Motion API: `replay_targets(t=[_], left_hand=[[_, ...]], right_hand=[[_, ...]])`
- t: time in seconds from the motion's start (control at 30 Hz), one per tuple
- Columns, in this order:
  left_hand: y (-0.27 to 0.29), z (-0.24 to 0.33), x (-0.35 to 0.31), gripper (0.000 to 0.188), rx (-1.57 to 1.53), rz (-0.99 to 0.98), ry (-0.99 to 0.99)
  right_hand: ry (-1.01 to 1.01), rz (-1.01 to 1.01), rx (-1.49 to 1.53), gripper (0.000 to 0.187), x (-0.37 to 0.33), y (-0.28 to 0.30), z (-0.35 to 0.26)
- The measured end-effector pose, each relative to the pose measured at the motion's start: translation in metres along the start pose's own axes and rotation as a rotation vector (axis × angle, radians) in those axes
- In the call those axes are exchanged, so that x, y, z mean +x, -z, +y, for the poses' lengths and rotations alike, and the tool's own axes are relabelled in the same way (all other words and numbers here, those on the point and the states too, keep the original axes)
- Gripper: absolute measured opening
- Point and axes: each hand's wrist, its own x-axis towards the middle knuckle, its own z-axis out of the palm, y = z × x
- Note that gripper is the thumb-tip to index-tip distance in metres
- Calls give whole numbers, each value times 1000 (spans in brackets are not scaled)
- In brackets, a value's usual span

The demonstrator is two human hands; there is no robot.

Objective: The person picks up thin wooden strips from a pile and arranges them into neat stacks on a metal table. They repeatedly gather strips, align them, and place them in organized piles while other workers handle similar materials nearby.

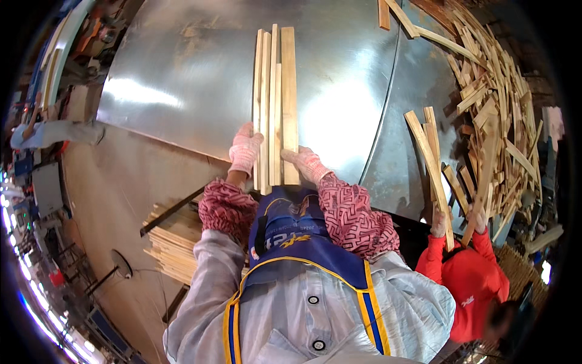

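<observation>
Several pale wooden strips [265,109] lie side by side, lengthwise away from me, with their near ends at the edge of the metal table. My left hand [244,149], in a pinkish knit glove, is closed at the left side of the bundle, on the outermost strips. My right hand [308,164], gloved the same way, grips a wider wooden strip [289,91] near its lower end, thumb on top. A narrow gap parts this wider strip from the others at the far end. Fingers under the wood are hidden.
The shiny metal table [206,73] has a seam on the right. Beyond it lies a large heap of loose wooden sticks [503,121]. A co-worker in red [473,285] holds sticks at right. Stacked boards [173,246] stand below left; another person [57,134] is far left.
</observation>
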Motion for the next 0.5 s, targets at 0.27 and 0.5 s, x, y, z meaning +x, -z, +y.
replay_targets(t=[0.27,0.5], left_hand=[[79,-2,58,59,264,-64,20],[168,-39,101,59,368,-3,43]], right_hand=[[-112,155,-296,66,60,-74,-78],[-76,-39,-81,58,82,-137,-156]])
